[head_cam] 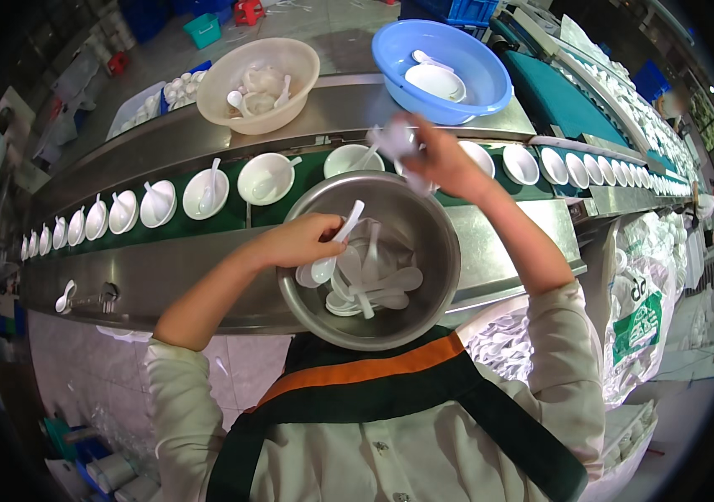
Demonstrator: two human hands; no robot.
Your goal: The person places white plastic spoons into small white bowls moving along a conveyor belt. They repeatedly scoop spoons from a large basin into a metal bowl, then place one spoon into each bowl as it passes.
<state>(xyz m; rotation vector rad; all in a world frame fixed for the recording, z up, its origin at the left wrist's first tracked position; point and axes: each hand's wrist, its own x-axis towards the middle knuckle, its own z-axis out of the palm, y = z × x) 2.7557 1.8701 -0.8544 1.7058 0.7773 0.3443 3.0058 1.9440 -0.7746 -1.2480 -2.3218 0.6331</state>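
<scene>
A stainless steel bowl (448,276) stands in front of me with several white spoons (373,295) heaped inside. Over its left side, my left hand (300,241) grips white spoons (351,221), one handle pointing up between thumb and fingers. My right hand (445,157) is blurred above the conveyor, beyond the bowl's far rim. White spoons (394,141) are in its grasp, too smeared to count. Beneath that hand, a white bowl (338,162) with a spoon in it rides on the green conveyor belt (310,169). Part of the bowl row is hidden behind the hand.
White bowls holding spoons (206,191) line the belt leftward; more white bowls (520,164) line it rightward. A cream basin (212,88) and a blue basin (388,75) sit on the far steel ledge. One spoon (66,296) lies on the near ledge. A spoon-filled sack (501,339) stands at right.
</scene>
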